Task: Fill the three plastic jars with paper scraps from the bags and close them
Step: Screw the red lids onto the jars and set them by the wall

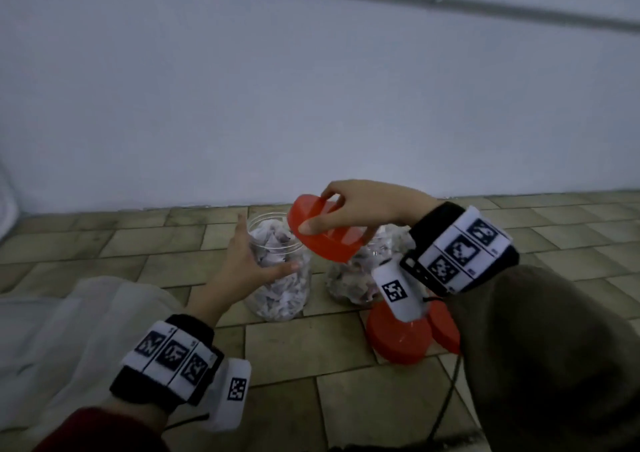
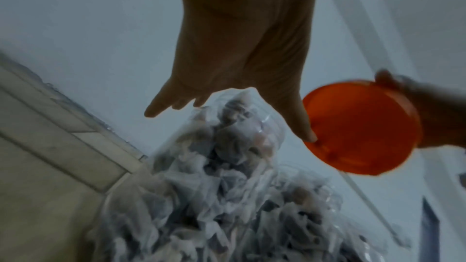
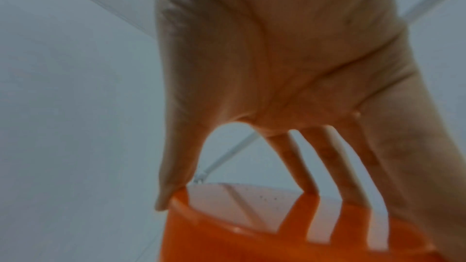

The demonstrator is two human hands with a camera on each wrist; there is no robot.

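A clear plastic jar (image 1: 280, 289) packed with paper scraps stands lidless on the tiled floor. My left hand (image 1: 258, 254) grips its upper part, thumb across the front and fingers behind. In the left wrist view the left hand (image 2: 239, 67) spans the jar (image 2: 227, 166) near its neck. My right hand (image 1: 329, 211) holds a red lid (image 1: 329, 240) by its rim, tilted, just above and right of the jar's mouth. The right wrist view shows the right hand (image 3: 277, 87) with thumb and fingers on that lid (image 3: 277, 236). A second scrap-filled jar (image 1: 349, 278) stands right of the first, partly hidden.
Two more red lids (image 1: 398, 340) lie on the floor under my right wrist. A white bag (image 1: 69, 330) lies at the left. A pale wall (image 1: 311, 105) rises close behind the jars. A dark cable (image 1: 446, 403) runs over the tiles at the lower right.
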